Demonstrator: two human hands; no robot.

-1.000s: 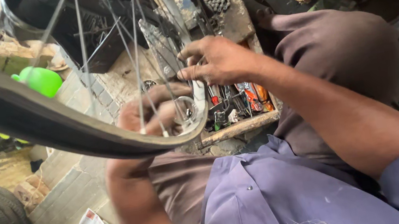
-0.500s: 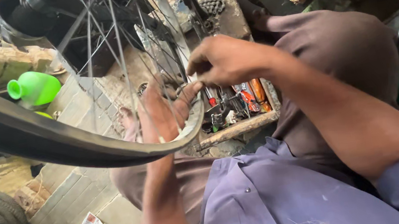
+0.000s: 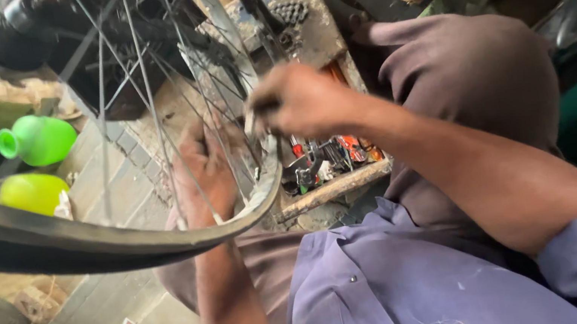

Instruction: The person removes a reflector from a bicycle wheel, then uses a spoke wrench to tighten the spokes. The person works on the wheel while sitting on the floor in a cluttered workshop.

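Hands on a spoked wheel

The left hand (image 3: 202, 171) clasps the wheel rim (image 3: 163, 238) among the spokes (image 3: 145, 92); the right hand (image 3: 298, 99) pinches something small just above it, though what it is cannot be told.

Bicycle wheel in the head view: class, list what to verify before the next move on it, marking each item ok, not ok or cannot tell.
1. Left hand steadies the bicycle wheel at the rim: ok.
2. Right hand is at the spokes near the rim: ok.
3. Tool in the right hand: cannot tell.
4. Spokes look unbroken where visible: ok.
5. Green bottle lies apart from both hands: ok.
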